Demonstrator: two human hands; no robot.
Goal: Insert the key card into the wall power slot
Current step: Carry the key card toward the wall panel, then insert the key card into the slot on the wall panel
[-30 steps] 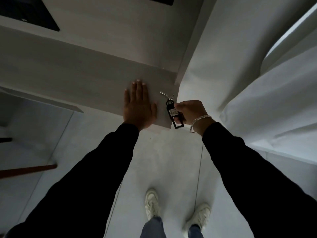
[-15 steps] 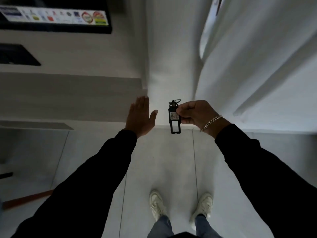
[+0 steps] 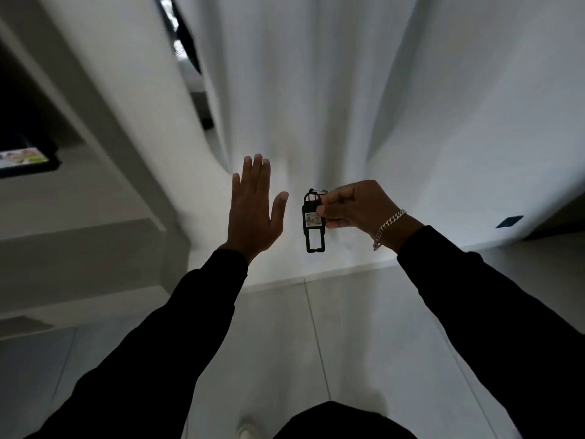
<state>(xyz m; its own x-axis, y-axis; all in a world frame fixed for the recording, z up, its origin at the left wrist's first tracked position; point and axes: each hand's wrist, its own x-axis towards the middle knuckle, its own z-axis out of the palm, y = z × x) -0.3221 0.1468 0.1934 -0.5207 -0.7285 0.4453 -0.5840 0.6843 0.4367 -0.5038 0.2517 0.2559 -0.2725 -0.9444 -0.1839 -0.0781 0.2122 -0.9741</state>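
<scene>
The right hand (image 3: 354,207), a little right of the frame's centre, pinches the black key card (image 3: 313,221) by its upper part, thumb and fingers closed on it just beside the white label marked 402. The tag hangs straight down from that pinch, its long axis running top to bottom in the frame, its open lower end pointing at the floor and free of anything. The left hand (image 3: 253,210) is just left of it, flat and spread, fingers up, holding nothing and not touching the tag. Behind both hangs a pale curtain (image 3: 316,90). No wall power slot is clearly in view; the only candidate is a small dark plate (image 3: 509,221) at the right edge of the frame, well apart from the card, and I cannot tell what it is. If that is the slot, the right hand is the nearer one and already has the card, so I'd judge the move is a carry rightwards, then lining up the card's long axis with the opening.
</scene>
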